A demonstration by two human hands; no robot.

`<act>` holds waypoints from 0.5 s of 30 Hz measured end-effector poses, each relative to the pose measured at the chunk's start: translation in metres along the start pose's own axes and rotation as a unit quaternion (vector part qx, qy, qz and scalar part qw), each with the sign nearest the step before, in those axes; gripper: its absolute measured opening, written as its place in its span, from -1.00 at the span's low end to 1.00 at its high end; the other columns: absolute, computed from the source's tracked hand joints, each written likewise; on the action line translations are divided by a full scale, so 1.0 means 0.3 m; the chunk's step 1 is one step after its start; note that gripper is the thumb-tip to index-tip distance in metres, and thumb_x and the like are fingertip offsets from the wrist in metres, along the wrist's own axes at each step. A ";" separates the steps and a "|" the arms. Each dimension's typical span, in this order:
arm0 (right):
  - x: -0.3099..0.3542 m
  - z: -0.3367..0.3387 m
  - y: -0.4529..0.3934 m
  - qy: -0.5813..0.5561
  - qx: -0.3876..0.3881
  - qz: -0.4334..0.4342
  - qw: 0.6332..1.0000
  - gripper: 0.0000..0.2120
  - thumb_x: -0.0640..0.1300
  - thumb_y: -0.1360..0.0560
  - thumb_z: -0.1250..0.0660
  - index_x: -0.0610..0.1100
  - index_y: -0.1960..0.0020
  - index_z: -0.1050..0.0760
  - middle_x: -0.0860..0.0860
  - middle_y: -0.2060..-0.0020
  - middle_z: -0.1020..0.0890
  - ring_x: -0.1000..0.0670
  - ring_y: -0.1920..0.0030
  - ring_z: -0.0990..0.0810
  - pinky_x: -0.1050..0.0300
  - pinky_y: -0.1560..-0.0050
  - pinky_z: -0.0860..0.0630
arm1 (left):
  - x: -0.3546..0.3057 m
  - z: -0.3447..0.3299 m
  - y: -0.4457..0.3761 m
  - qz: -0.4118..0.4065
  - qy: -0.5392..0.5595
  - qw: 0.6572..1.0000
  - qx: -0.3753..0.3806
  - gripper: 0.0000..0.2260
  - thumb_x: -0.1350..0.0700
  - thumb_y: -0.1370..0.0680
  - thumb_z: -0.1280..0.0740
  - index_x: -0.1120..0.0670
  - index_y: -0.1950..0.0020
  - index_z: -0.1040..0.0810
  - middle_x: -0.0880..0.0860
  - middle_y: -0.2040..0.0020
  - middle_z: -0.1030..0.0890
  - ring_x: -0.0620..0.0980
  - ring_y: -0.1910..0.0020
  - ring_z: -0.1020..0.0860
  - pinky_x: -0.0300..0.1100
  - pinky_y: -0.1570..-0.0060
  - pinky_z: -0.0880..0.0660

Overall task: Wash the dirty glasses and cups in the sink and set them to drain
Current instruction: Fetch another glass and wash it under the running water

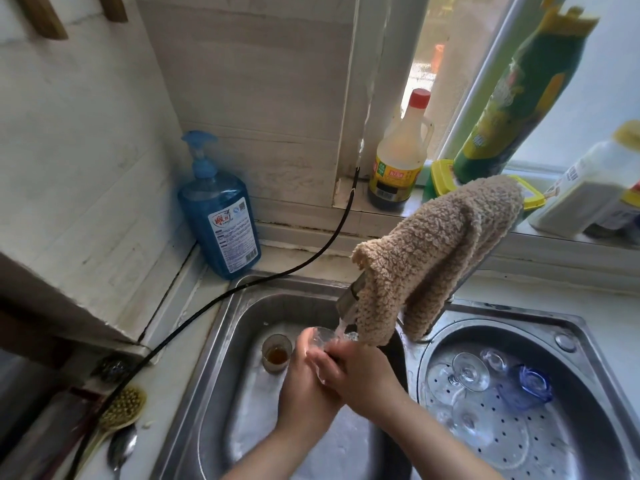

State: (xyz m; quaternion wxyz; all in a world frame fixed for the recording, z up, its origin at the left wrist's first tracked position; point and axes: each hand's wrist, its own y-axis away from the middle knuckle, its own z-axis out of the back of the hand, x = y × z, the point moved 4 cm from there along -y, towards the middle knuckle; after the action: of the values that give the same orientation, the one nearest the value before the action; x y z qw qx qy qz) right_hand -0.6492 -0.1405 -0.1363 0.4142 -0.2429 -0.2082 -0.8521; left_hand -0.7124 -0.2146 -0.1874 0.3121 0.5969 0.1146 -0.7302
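Meanwhile, a clear glass [320, 336] is held under the stream of water [341, 327] from the faucet [349, 299], over the left basin [221, 341] of the steel sink. The left hand [304, 379] wraps its fingers round the glass from the left, and the right hand [356, 372] closes on it from the other side, so both grip it. This looks like the rinse of one piece, mid-task.

Just beside the hands, a small glass cup [276, 352] stands upright on the basin floor with brown liquid in it; it appears unwashed. In the right basin, on the perforated drain tray [512, 441], lie a stemmed glass [467, 370] on its side, a blue glass cup [526, 386] and other clear glassware, apparently done. So most seems finished, with two pieces left.

A tan fleecy cloth [433, 258] drapes over the faucet, and a blue pump bottle [221, 216] stands in the corner.
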 end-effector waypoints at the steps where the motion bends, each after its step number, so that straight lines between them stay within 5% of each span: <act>1: -0.007 0.007 0.001 -0.017 0.020 0.009 1.000 -0.65 0.20 -0.55 -0.17 -0.03 0.12 -0.56 0.00 0.18 -0.65 0.02 0.14 -0.59 0.12 0.05 -0.45 | -0.006 0.009 -0.011 0.007 0.035 0.999 0.022 -0.41 0.27 -0.39 -0.45 -0.10 -0.30 -0.31 -0.10 -0.05 -0.56 -0.24 0.08 -0.57 -0.29 0.12 -0.54; 3: -0.041 0.038 0.011 -0.050 0.062 0.043 0.996 -0.66 0.22 -0.50 -0.25 -0.03 0.13 -0.60 0.07 0.18 -0.64 0.11 0.09 -0.58 0.18 0.00 -0.44 | -0.017 0.034 -0.039 0.019 0.073 0.990 0.119 -0.34 0.37 -0.33 -0.49 0.04 -0.33 -0.32 -0.03 -0.03 -0.59 -0.22 0.14 -0.62 -0.29 0.21 -0.54; 8: -0.096 0.063 0.049 0.070 0.089 0.185 0.976 -0.61 0.32 -0.47 -0.22 0.06 -0.02 -0.59 0.18 -0.07 -0.64 0.25 -0.31 -0.41 0.15 -0.33 -0.33 | -0.004 0.097 -0.076 0.000 -0.015 0.982 0.189 -0.21 0.05 -0.20 -0.65 -0.31 -0.25 -0.28 -0.25 -0.28 -0.44 -0.27 -0.27 -0.43 -0.26 -0.25 -0.43; 12: 0.006 0.044 0.042 -0.084 0.145 0.079 0.983 -0.60 0.29 -0.43 -0.26 0.00 -0.01 -0.59 0.07 0.07 -0.64 0.10 -0.03 -0.57 0.14 -0.19 -0.41 | -0.024 0.061 -0.061 -0.034 -0.019 0.991 0.125 -0.27 0.23 -0.30 -0.58 -0.15 -0.30 -0.28 -0.17 -0.21 -0.46 -0.43 -0.10 -0.48 -0.47 0.01 -0.44; 15: 0.008 0.000 0.012 -0.301 0.167 -0.074 0.936 -0.76 0.11 -0.56 -0.17 0.02 -0.04 -0.53 0.03 0.02 -0.60 0.12 0.05 -0.57 0.24 -0.02 -0.46 | 0.000 0.035 -0.036 -0.113 -0.215 0.969 0.049 -0.19 0.04 -0.27 -0.50 -0.15 -0.44 -0.20 -0.19 -0.27 -0.45 -0.20 -0.20 -0.50 -0.17 -0.24 -0.42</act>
State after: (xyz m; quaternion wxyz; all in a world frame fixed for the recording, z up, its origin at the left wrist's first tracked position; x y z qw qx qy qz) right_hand -0.6475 -0.1440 -0.1341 0.3025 -0.3993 -0.4797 -0.7204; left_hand -0.7272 -0.2117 -0.1869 0.2153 0.4235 0.0759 -0.8767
